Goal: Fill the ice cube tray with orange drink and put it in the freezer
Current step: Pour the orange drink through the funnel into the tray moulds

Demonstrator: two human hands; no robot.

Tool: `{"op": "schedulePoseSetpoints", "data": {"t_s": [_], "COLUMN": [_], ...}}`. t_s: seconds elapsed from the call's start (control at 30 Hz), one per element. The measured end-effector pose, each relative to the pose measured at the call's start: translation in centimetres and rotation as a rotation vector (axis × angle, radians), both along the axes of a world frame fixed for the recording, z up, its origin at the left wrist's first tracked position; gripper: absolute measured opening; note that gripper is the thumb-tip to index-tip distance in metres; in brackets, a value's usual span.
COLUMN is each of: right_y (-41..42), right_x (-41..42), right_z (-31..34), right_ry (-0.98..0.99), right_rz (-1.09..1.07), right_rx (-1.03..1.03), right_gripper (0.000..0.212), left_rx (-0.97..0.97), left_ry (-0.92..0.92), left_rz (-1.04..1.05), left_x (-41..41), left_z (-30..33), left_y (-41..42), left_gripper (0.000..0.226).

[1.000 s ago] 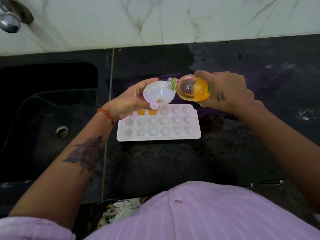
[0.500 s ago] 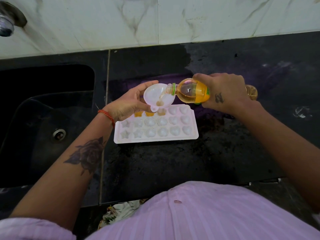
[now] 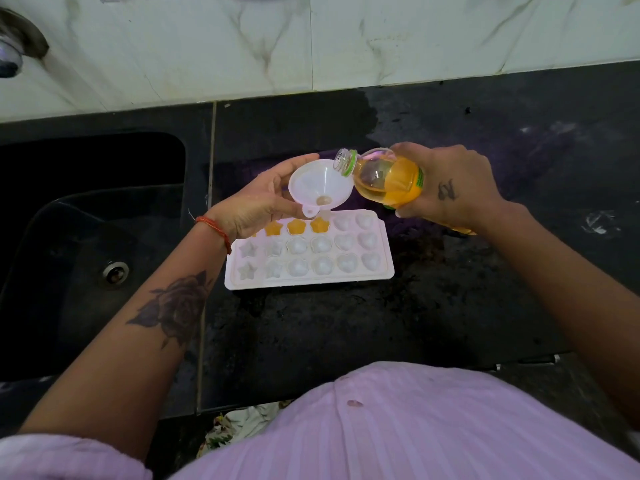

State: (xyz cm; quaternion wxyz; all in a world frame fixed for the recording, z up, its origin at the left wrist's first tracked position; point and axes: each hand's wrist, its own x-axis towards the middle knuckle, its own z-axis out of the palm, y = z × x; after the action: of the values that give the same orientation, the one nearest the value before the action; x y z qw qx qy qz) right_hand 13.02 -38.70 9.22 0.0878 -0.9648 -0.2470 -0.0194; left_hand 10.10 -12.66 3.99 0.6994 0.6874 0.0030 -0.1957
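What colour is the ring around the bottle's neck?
Green. The ring sits just behind the mouth of the bottle, clearest in the head view.

1. White ice cube tray (image 3: pixel 309 281) lies flat on the dark counter; 3 far-row cells visibly hold orange drink.
2. Uncapped bottle (image 3: pixel 388 178), tipped leftward, sits above the tray's far right.
3. White funnel (image 3: pixel 320 188) hangs over the far row.
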Motion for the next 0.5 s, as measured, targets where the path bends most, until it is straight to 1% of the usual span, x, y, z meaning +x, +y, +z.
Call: {"op": "schedulePoseSetpoints", "data": {"t_s": [0.27, 0.37, 0.5], "right_y": [-1.3, -1.7, -2.1], "right_x": [0.0, 0.0, 0.1], "right_z": [0.2, 0.2, -0.1], "right_ry": [-0.049, -0.084, -0.140], "right_rz": [-0.011, -0.021, -0.012], "right_rx": [-0.091, -0.142, -0.159], "right_gripper": [0.072, 0.071, 0.068], "left_rx": [0.010, 0.009, 0.020], "left_ry": [0.004, 0.011, 0.011], "left_rz": [-0.034, -0.043, -0.058], "left_x": [0.3, 0.5, 0.7], "left_z": [-0.4, -0.4, -0.7], "left_y": [-1.6, -2.0, -2.1], "left_gripper": [0.082, 0.083, 0.085]}}
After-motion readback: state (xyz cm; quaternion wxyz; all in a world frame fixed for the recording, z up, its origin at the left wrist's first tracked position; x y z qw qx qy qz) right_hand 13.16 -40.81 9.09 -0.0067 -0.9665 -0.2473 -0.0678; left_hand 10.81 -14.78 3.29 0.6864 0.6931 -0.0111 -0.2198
